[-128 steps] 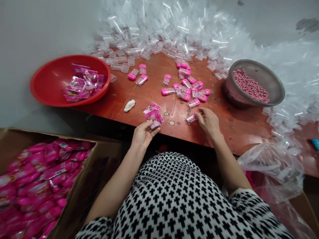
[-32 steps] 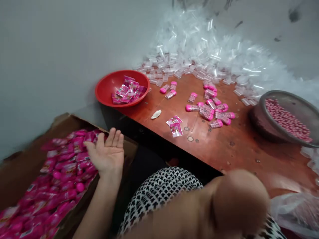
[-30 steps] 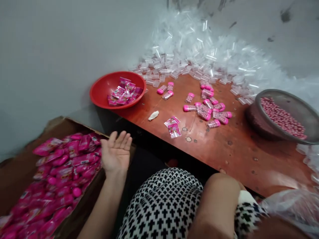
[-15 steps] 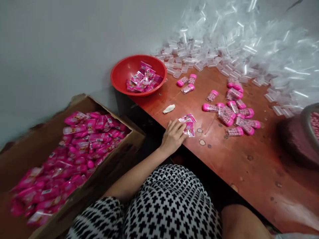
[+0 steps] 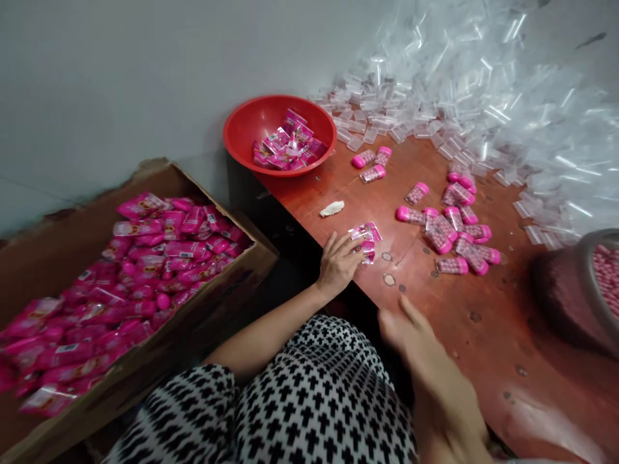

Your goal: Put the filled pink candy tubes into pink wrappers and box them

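Note:
My left hand (image 5: 340,263) lies at the table's near edge, its fingers spread and the tips resting on printed pink plastic wrappers (image 5: 369,251). The wrappers lie flat, partly under the fingers. Smeared by motion, my right hand (image 5: 409,332) is over the table edge to the right; what it holds, if anything, cannot be made out. A crumpled white scrap (image 5: 332,209) lies beyond my left hand. Several clear, pink-capped containers of small pink balls (image 5: 441,233) lie further in on the table, apart from both hands.
A red bowl (image 5: 236,145) with pink packets stands at the table's far left corner. Left of the table is a cardboard box (image 5: 261,248) full of pink packaged items. Clear plastic containers (image 5: 454,77) are heaped at the back. A pot (image 5: 556,283) of pink balls stands right.
My right hand has come into view from below, moving towards the wrappers. My left hand stays on the wrappers. The view has shifted slightly.

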Demonstrator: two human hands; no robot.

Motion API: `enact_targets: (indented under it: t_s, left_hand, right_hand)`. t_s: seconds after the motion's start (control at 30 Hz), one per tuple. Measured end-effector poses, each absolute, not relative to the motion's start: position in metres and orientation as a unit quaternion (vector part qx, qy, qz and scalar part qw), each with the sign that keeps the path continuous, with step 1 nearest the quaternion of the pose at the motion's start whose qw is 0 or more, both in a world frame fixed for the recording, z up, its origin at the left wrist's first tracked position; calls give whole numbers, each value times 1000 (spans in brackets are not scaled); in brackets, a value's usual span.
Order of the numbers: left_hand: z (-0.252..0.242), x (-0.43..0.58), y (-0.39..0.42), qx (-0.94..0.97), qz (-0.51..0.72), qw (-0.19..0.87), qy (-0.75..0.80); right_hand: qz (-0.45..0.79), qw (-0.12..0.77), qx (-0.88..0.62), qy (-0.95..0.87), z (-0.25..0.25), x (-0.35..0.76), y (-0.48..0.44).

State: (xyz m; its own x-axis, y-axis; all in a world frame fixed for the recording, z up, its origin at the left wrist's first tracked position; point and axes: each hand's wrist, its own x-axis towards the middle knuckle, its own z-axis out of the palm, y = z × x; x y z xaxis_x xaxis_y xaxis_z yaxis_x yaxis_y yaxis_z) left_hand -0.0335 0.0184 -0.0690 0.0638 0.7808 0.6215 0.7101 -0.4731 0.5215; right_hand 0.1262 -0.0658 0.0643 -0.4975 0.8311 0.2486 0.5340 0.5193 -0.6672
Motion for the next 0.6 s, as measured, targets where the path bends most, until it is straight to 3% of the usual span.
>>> enact_targets:
  t_s: [0.1, 0.17, 0.27, 0.33, 0.43, 0.6]
  left_hand:
    - [-64, -37, 15, 722, 500, 43, 477]
    - [-57, -40, 12, 731, 516, 34, 446]
    - [-46, -43, 7, 753, 514, 18, 410]
    - [-41, -45, 3, 757, 511, 42, 406]
    - [-35, -47, -4, 698, 519, 194, 453]
    - [-27, -46, -9, 504, 444, 559, 486]
  right_hand:
    - [264, 345, -538, -722, 39, 121, -43]
    - [326, 381, -604, -619, 18, 117, -21]
    - [500, 413, -575, -499, -2, 113, 2]
    - [541, 455, -546, -450, -4, 111, 8]
    - [528, 501, -527, -439, 1, 111, 7]
    - [529, 470, -521, -477, 0, 118, 2]
